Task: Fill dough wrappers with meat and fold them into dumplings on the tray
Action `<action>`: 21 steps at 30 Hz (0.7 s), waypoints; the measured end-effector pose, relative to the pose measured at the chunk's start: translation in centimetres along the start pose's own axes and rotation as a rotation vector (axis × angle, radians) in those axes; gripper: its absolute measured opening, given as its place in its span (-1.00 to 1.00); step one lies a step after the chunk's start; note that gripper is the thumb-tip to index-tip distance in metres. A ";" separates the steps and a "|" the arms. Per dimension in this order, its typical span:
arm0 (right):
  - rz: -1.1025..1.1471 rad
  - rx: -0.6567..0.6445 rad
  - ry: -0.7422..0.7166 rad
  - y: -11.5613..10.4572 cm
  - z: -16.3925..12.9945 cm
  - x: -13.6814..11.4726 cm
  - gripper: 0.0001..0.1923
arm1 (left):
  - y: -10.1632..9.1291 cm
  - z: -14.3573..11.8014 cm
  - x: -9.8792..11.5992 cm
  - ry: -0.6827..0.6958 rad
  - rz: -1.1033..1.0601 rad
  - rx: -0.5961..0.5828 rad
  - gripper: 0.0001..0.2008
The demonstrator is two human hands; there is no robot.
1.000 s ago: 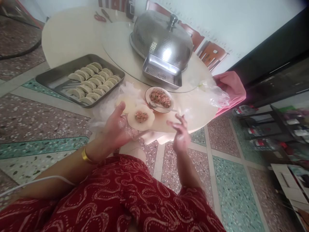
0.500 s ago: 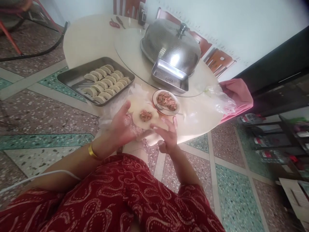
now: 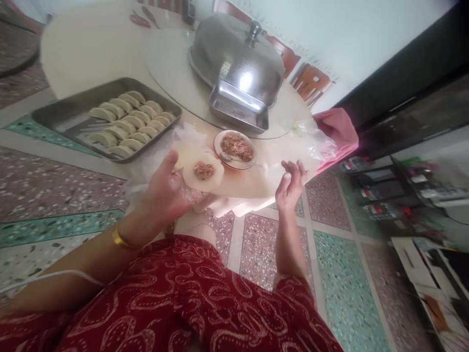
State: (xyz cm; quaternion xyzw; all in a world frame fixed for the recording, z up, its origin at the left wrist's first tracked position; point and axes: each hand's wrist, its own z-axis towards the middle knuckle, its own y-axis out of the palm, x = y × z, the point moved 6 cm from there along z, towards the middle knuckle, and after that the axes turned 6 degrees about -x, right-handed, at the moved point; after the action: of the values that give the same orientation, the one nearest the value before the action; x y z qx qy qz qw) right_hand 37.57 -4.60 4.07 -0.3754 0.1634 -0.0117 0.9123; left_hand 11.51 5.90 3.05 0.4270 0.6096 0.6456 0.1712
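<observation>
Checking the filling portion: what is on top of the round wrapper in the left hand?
A small mound of minced filling sits at the centre of the wrapper; the left hand supports it, its palm hidden underneath.

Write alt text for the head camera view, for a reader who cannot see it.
A left hand holds a round dough wrapper topped with minced filling above a round cream table, while the empty right hand is raised beside it. Nearby sit a small bowl of minced filling and a metal tray of folded dumplings.
</observation>
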 end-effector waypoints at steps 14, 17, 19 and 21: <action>-0.026 -0.299 0.133 3.7 1.0 7.9 -0.34 | -0.7 0.7 -1.9 -0.072 0.035 0.055 -0.42; -0.028 -0.314 0.133 3.6 1.3 8.0 -0.30 | -0.8 0.8 -2.0 -0.094 0.048 0.021 -0.39; -0.006 -0.302 0.139 3.0 1.6 7.7 -0.28 | -0.6 0.9 -2.2 -0.103 0.048 0.002 -0.38; 0.054 -0.233 0.139 1.8 1.5 6.5 -0.29 | -0.3 0.8 -2.2 -0.095 0.040 0.009 -0.39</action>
State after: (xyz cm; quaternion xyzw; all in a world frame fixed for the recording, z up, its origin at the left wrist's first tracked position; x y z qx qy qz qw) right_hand 43.98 -3.20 1.97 -0.4726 0.2366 0.0060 0.8489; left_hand 13.34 4.84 1.88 0.4702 0.5949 0.6252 0.1850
